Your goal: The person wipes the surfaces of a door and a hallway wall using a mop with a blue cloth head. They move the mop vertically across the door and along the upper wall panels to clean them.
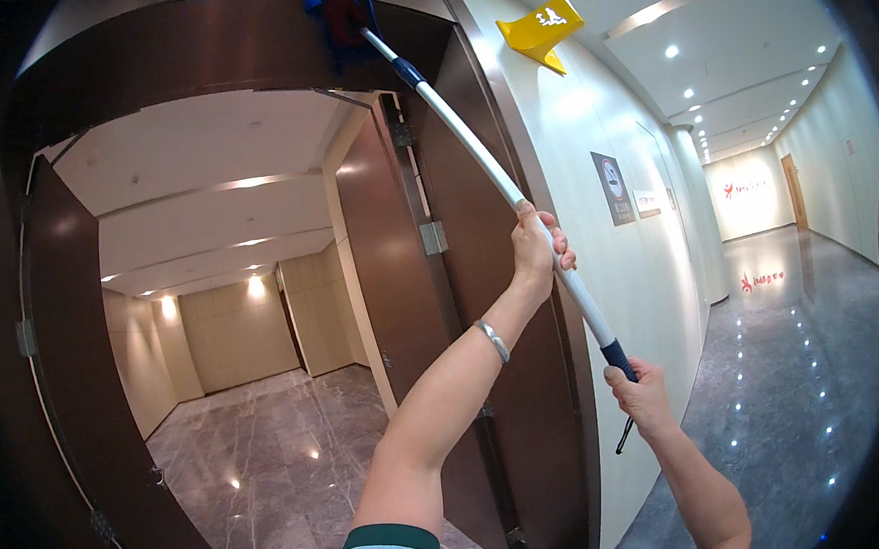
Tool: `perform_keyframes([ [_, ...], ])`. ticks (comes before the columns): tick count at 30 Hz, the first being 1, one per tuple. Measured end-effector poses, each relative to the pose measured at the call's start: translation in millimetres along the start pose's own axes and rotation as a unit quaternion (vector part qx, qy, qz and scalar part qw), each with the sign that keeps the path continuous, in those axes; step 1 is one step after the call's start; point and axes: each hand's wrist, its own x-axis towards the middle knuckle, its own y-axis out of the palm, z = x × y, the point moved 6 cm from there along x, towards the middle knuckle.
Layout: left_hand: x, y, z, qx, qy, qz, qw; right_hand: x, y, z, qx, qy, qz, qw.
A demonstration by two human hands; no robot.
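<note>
A long white telescopic pole point(470, 139) runs slantwise from lower right to upper left. My left hand point(536, 247) grips its middle, and my right hand point(643, 394) is closed around the dark blue grip point(617, 357) at the lower end. A black wrist loop point(625, 436) dangles below that grip. At the pole's top, a blue cloth point(339, 7) is up against the dark brown door frame header point(204, 52). The cloth's upper part is cut off by the picture's edge.
Two brown door leaves, left point(73, 316) and right point(386, 255), stand open on a room with a marble floor point(270, 447). A yellow sign point(542, 34) juts from the pale wall point(627, 294) at right. Beyond it stretches a corridor with a glossy floor point(773, 376).
</note>
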Motion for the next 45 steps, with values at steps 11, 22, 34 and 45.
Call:
perform_keyframes([
  [11,43,53,44,0.086,-0.048,-0.039,0.994,16,-39,3,0.218,0.122,0.122,0.96],
  [22,6,109,87,0.13,-0.052,-0.009,0.99,-15,-95,-35,0.225,0.138,0.15,0.953],
  [34,-44,184,125,0.114,-0.095,-0.005,0.989,-80,-200,-14,0.118,0.167,0.071,0.976],
  [45,-37,191,129,0.074,-0.094,-0.048,0.992,-72,-210,-21,0.13,0.113,0.081,0.982],
])
